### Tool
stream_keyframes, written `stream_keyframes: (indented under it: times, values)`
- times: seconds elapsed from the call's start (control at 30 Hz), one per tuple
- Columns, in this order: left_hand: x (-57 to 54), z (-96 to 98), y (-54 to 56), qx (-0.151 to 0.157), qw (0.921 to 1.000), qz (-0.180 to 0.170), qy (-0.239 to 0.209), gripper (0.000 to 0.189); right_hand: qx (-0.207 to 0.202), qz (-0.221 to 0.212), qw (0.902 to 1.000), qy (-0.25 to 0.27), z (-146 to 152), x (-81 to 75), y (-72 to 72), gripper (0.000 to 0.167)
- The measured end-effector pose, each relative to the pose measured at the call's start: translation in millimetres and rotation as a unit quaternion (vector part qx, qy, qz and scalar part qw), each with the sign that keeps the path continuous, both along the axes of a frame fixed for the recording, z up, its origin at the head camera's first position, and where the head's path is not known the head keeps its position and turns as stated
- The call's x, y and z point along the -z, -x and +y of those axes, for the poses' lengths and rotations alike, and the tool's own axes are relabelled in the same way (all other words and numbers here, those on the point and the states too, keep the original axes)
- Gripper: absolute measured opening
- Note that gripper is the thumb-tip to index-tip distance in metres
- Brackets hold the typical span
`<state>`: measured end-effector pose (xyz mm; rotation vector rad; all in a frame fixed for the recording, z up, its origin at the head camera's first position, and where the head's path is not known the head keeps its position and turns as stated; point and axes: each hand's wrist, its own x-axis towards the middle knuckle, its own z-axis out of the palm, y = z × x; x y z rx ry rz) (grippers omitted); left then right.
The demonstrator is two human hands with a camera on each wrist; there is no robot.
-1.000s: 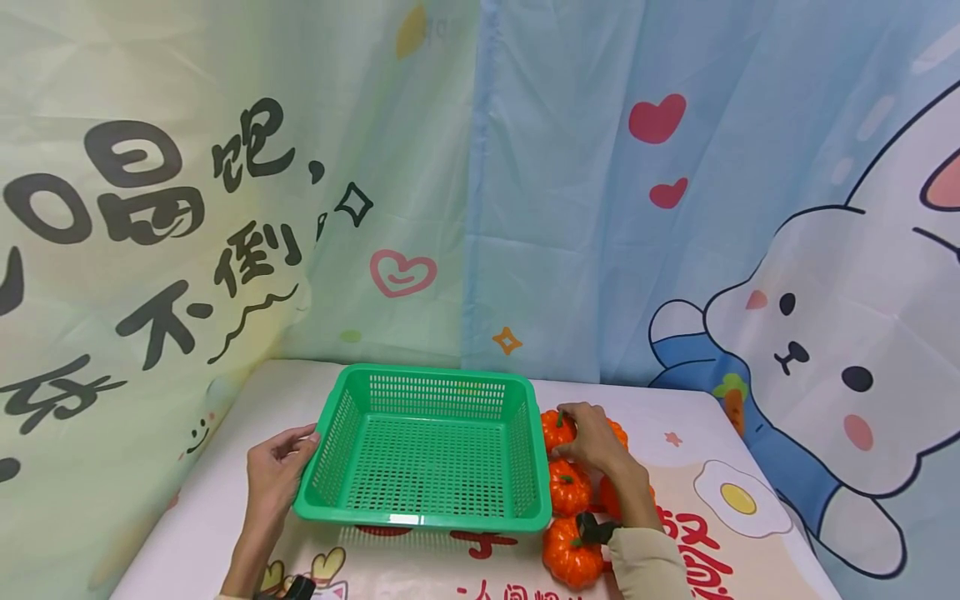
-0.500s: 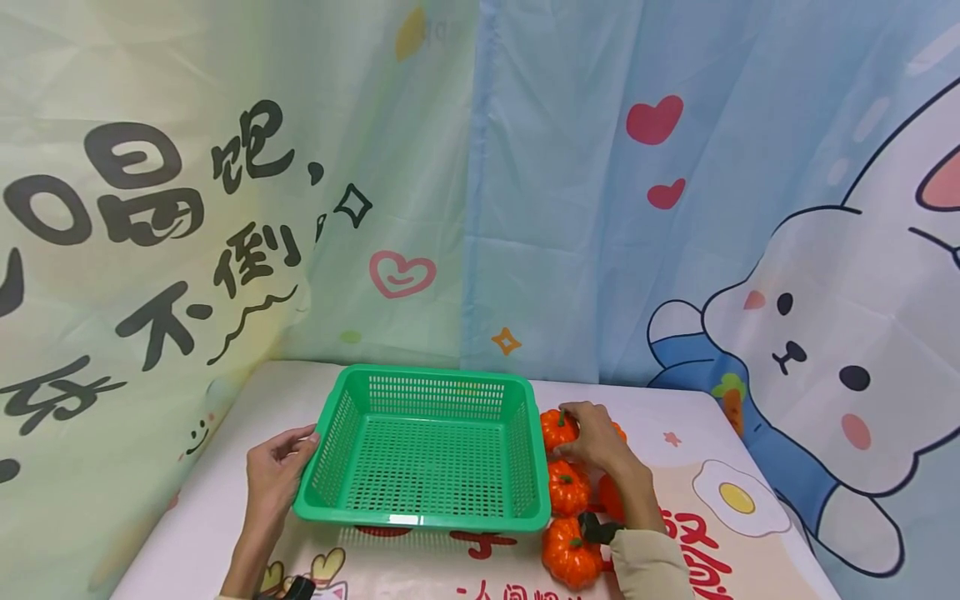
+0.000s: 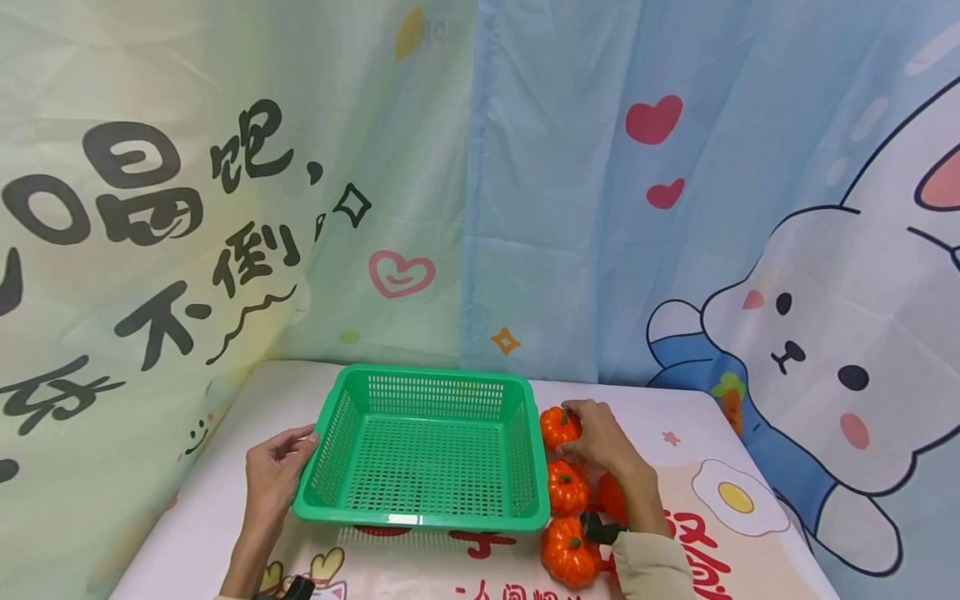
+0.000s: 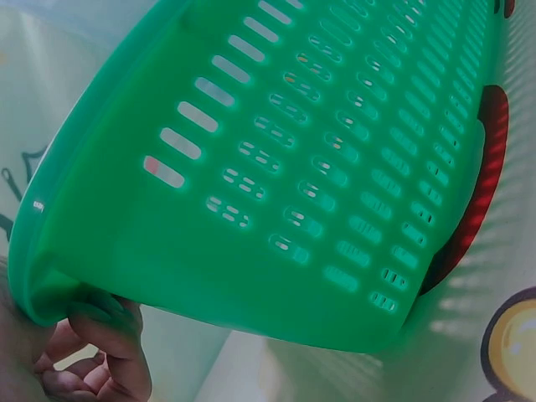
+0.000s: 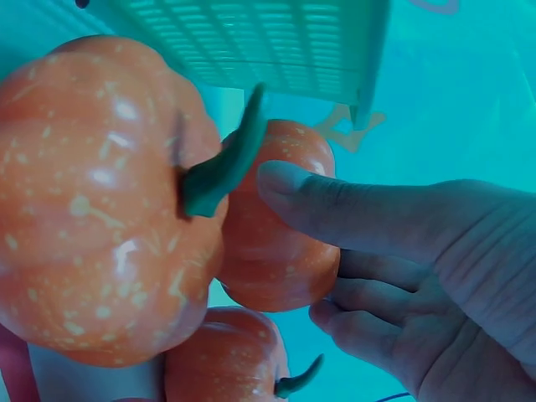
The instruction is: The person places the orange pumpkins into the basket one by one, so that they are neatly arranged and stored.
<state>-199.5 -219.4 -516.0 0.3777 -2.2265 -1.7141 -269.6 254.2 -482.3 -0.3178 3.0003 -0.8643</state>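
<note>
A green plastic basket (image 3: 427, 467) with slotted sides stands in the middle of the table. My left hand (image 3: 276, 467) grips its left rim, fingers curled under the edge in the left wrist view. At the basket's right side, my right hand (image 3: 603, 437) holds the farthest orange toy pumpkin (image 3: 559, 428), its thumb (image 5: 285, 177) lying on the skin and the other fingers behind. Nearer me are a second pumpkin (image 3: 567, 487) and a third pumpkin (image 3: 572, 552), both with green stems. Another pumpkin (image 3: 611, 498) is partly hidden by the right forearm.
A printed cloth (image 3: 420, 575) with red lettering and a fried egg picture covers the table (image 3: 292, 383). Behind it hang curtains (image 3: 547, 250) with hearts and a rabbit. Dark straps sit at both wrists.
My right hand has shifted slightly right, the far pumpkin moving with it away from the basket. An orange patch beyond that hand no longer shows. The left hand and basket stay put.
</note>
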Motion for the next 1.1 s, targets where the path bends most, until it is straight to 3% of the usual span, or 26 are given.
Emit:
stream_keyframes:
  times: [0.37, 1.1]
  values:
    - [-0.1, -0.4, -0.6, -0.002, 1.0000, 0.002, -0.002, 0.030, -0.013, 0.002, 0.9999, 0.010, 1.9, -8.3, -4.4, 0.055]
    - [-2.0, -0.2, -1.3, 0.006, 1.0000, -0.001, -0.005, 0.031, -0.015, 0.001, 0.9997, 0.020, 5.3, -27.6, -19.9, 0.058]
